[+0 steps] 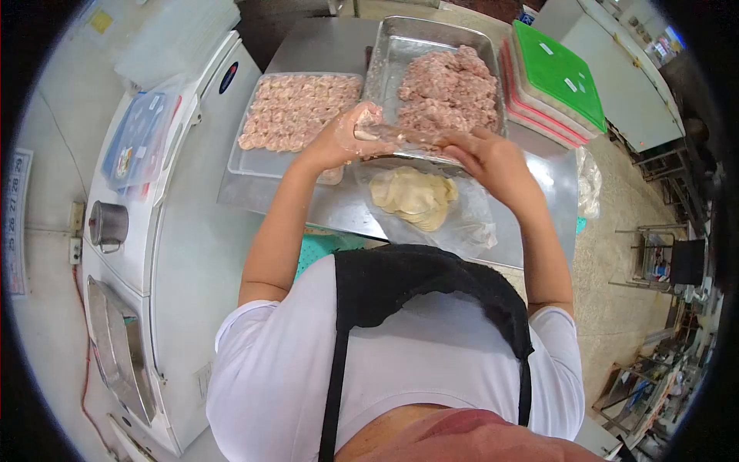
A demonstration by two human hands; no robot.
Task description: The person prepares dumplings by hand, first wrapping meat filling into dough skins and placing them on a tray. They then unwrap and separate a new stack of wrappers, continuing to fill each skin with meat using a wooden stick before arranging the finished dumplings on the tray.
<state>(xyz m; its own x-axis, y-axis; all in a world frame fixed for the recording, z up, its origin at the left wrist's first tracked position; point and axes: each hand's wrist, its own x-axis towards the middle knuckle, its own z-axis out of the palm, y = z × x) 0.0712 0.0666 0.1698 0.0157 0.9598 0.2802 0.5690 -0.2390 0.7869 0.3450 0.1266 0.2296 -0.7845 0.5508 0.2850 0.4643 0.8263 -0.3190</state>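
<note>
My left hand (342, 140) is closed around a small wrapper with pinkish minced meat (369, 115) on top, held above the table's middle. From the right, my right hand (493, 163) grips a thin, flat spreading tool (416, 138) that reaches across to my left hand; its exact shape is blurred. Below both hands, a stack of round pale dumpling wrappers (416, 197) lies on clear plastic. Behind them, a metal tray (391, 73) holds a large mound of minced meat (450, 88). Left of it, rows of filled dumplings (296, 108) sit in a plastic tray (254, 160).
Stacked containers with a green lid (558, 73) stand at the table's right back. On the left, a white freezer (185, 231) carries a metal pot (108, 223) and plastic lids (142, 142). A plastic bag (589, 183) hangs by the table's right edge.
</note>
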